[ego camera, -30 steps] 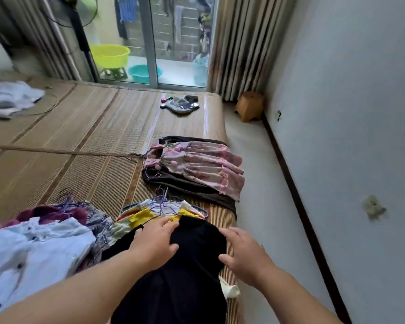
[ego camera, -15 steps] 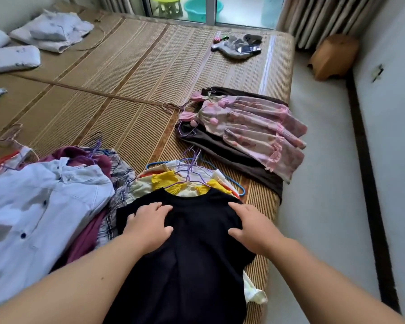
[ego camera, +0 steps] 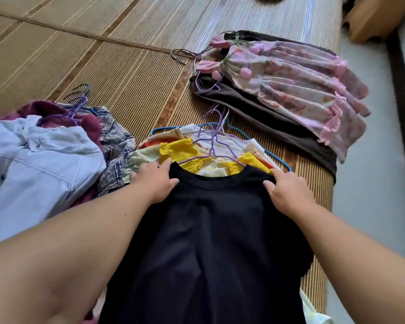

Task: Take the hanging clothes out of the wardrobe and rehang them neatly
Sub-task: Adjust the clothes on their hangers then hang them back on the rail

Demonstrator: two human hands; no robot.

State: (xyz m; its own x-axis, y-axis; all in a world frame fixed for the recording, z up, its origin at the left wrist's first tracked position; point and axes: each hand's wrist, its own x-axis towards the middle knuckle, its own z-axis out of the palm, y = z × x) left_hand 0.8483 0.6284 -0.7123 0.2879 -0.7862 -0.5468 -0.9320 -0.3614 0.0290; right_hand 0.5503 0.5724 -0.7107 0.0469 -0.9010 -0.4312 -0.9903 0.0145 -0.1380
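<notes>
Both hands slide up the black top [ego camera: 208, 242] from its chest to its shoulders and now sit farther apart. The left hand [ego camera: 154, 181] lies at one shoulder edge, thumb over the cloth. The right hand [ego camera: 288, 192], a second ago beside the garment, curls its fingers on the other shoulder. The top's round neckline, earlier out of sight, now shows flat just below the yellow garment [ego camera: 178, 150].

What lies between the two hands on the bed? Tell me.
Only the black top: its round neckline spans the gap between the left hand and the right hand. Nothing else lies there in the head view.
</notes>
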